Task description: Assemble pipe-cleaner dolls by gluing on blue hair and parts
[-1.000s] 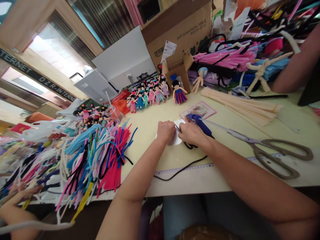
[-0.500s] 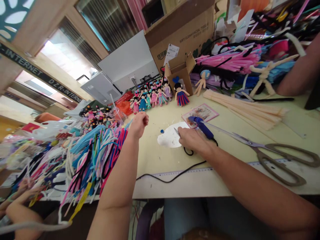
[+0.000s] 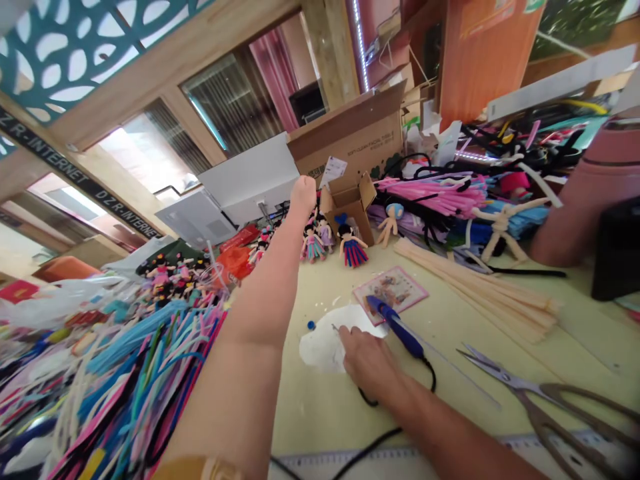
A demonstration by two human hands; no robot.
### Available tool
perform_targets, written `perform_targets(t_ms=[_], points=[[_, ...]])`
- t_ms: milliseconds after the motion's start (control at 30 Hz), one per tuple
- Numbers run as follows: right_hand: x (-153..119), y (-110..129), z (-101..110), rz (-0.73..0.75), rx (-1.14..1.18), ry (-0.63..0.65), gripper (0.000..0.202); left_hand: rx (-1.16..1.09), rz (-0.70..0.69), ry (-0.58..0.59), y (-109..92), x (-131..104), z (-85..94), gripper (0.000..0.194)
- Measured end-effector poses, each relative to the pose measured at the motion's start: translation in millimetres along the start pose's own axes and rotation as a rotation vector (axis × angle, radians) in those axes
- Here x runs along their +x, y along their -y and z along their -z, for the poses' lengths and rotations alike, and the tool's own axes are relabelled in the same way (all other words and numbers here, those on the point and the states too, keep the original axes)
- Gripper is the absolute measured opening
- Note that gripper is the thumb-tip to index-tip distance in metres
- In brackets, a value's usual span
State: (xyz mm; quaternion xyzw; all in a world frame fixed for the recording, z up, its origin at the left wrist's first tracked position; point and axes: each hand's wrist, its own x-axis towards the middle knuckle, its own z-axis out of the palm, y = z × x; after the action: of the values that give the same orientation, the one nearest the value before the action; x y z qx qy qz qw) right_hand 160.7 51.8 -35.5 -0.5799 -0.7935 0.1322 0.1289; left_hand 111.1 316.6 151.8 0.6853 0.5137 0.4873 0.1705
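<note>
My left hand [image 3: 304, 193] is stretched far forward, above the row of small pipe-cleaner dolls [image 3: 314, 243] and in front of the cardboard boxes. Its fingers are curled; whatever they may hold is hidden. My right hand [image 3: 367, 360] rests over a white oval sheet [image 3: 320, 350], pinching a small tool with a thin metal tip [image 3: 336, 327]. Close beside that hand lies a blue corded tool [image 3: 400, 328], partly on a pink-edged picture card [image 3: 407, 288]. A tiny blue round piece [image 3: 311, 325] sits at the sheet's left edge. One doll in a blue-and-red skirt [image 3: 353, 248] stands apart.
Large scissors [image 3: 520, 383] lie at the right. Behind them are beige strips [image 3: 475, 287], a bare beige doll figure [image 3: 390, 227] and bundles of pink pipe cleaners [image 3: 435, 193]. Many coloured pipe cleaners [image 3: 135, 360] fill the left. A black cord [image 3: 370, 450] crosses the front.
My left hand has moved forward, from the table in front of the dolls to above them. The view has tilted up. My right hand stays over the white sheet.
</note>
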Motion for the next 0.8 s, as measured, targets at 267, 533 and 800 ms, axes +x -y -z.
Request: perform_targets(t_ms=[267, 533, 800], points=[[2.8, 2.6, 2.2, -0.069, 0.068, 0.048, 0.032, 0.552, -0.046, 0.340, 21.2, 40.1, -48.2, 0.002], [1.1, 3.1, 0.8, -0.066, 0.029, 0.025, 0.032, 0.395, -0.142, 0.154, 22.5, 22.5, -48.2, 0.024], [1.1, -1.8, -2.7, -0.006, -0.078, 0.018, 0.048, -0.049, -0.135, 0.183, 25.3, -69.4, 20.5, 0.018]])
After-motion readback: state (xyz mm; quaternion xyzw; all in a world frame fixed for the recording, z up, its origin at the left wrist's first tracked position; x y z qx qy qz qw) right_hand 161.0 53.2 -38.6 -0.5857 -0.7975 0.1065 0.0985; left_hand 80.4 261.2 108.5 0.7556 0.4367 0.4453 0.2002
